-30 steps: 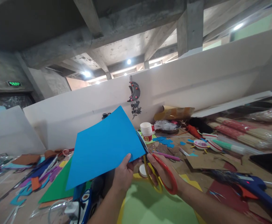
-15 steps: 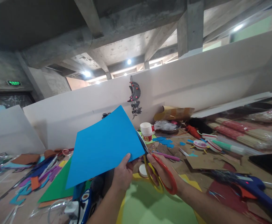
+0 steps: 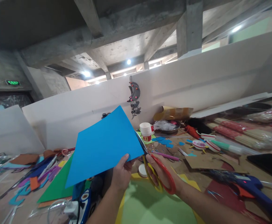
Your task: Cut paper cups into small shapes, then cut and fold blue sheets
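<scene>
A large blue sheet (image 3: 103, 149), paper or thin foam, is held up by my left hand (image 3: 123, 172), thumb on top near its lower right corner and fingers underneath. My right hand (image 3: 161, 171) grips a pair of scissors (image 3: 167, 177) with one red and one yellow handle loop. The blades lie along the right edge of the blue sheet, close to the corner, partly hidden by it. Below both hands are a pale green sheet (image 3: 154, 202) and yellow sheets (image 3: 187, 180) on the table. A small white round lid (image 3: 142, 170) sits between my hands.
A blue glue gun (image 3: 250, 183) lies at the right, near a black phone-like slab (image 3: 268, 165). Stacked paper cups (image 3: 145, 130) and blue scraps (image 3: 165, 141) are farther back. At left are a green sheet (image 3: 54, 183) and coloured offcuts (image 3: 34, 183). A white partition (image 3: 196, 81) stands behind.
Almost nothing differs. The whole view has shifted very slightly, while the blue sheet, the scissors and both hands keep nearly the same positions.
</scene>
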A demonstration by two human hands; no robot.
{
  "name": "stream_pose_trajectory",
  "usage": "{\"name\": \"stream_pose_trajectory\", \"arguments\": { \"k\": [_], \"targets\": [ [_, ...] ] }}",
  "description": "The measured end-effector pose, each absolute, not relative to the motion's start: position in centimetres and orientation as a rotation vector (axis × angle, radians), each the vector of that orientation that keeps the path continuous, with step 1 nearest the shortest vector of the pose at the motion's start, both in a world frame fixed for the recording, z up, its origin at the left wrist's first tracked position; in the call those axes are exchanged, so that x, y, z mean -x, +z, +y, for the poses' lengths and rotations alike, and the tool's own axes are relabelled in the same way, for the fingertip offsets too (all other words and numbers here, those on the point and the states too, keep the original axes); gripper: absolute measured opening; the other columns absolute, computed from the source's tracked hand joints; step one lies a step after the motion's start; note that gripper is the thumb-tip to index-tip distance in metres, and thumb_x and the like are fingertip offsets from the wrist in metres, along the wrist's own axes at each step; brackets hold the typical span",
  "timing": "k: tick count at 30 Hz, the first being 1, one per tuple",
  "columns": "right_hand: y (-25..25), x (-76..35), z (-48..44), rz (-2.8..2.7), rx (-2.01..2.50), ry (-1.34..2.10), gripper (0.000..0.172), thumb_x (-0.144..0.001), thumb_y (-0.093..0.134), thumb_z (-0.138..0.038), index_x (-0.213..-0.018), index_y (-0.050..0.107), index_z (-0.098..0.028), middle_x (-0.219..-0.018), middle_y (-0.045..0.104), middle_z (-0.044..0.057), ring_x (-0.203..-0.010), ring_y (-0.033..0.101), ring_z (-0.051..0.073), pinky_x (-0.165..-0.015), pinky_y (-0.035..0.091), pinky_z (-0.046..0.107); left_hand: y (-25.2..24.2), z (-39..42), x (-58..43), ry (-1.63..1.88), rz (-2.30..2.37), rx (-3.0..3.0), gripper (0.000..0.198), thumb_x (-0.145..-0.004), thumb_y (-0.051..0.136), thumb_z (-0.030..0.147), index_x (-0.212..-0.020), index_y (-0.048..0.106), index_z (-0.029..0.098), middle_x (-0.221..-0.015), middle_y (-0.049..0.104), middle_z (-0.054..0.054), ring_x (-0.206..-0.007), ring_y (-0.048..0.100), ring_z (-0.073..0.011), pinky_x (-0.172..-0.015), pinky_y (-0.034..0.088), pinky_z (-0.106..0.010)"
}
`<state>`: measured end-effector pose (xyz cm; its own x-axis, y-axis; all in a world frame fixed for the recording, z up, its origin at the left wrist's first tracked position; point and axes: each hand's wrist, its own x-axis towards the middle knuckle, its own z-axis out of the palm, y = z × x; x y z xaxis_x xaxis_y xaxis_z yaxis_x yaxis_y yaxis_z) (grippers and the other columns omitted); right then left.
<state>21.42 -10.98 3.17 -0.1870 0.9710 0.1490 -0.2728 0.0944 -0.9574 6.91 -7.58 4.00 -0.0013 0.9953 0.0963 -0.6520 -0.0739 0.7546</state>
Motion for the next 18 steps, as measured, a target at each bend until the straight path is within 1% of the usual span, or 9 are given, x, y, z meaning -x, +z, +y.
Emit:
{"name": "stream_pose_trajectory", "arguments": {
  "k": [3,6,10,13,18],
  "targets": [
    [3.02,-21.31,-11.00,-1.219,0.809,1.363,0.052,-0.080,0.049,-0.071,-0.071,0.045,-0.020,-0.051,0.045,-0.007,-0.031,0.039,0.005,-0.028,0.031,0.017,4.02,-7.70,-7.07,1.515,0.592,-0.753,0.040,-0.066,0.077,0.017,-0.105,0.069,0.020,-0.084,0.075,-0.004,-0.084,0.071,-0.0231,-0.080,0.058,-0.034],
    [2.88,-21.26,-11.01,-1.199,0.837,1.362,0.053,-0.080,0.050,-0.072,-0.070,0.045,-0.020,-0.051,0.045,-0.007,-0.032,0.039,0.005,-0.028,0.032,0.016,4.11,-7.83,-7.24,1.507,0.572,-0.769,0.042,-0.068,0.076,0.020,-0.109,0.069,0.021,-0.090,0.075,-0.005,-0.092,0.070,-0.0256,-0.083,0.057,-0.037],
    [2.82,-21.17,-11.04,-1.211,0.863,1.345,0.055,-0.079,0.049,-0.073,-0.066,0.044,-0.019,-0.050,0.046,-0.006,-0.032,0.039,0.005,-0.028,0.031,0.016,4.12,-7.92,-7.19,1.486,0.561,-0.779,0.040,-0.069,0.076,0.021,-0.108,0.069,0.019,-0.090,0.075,-0.006,-0.090,0.070,-0.0263,-0.083,0.056,-0.039],
    [2.93,-20.96,-11.17,-1.184,0.869,1.338,0.053,-0.080,0.049,-0.072,-0.070,0.043,-0.020,-0.050,0.046,-0.007,-0.031,0.038,0.004,-0.028,0.029,0.015,4.13,-8.00,-7.02,1.484,0.551,-0.777,0.037,-0.069,0.075,0.018,-0.105,0.070,0.019,-0.088,0.075,-0.006,-0.087,0.070,-0.0253,-0.083,0.056,-0.037],
    [3.13,-20.74,-11.44,-1.162,0.901,1.330,0.053,-0.080,0.049,-0.072,-0.070,0.042,-0.020,-0.048,0.044,-0.008,-0.031,0.036,0.004,-0.028,0.027,0.015,4.13,-8.08,-6.87,1.481,0.522,-0.764,0.036,-0.068,0.074,0.016,-0.104,0.071,0.017,-0.089,0.076,-0.007,-0.092,0.070,-0.0264,-0.083,0.056,-0.037]
  ]
}}
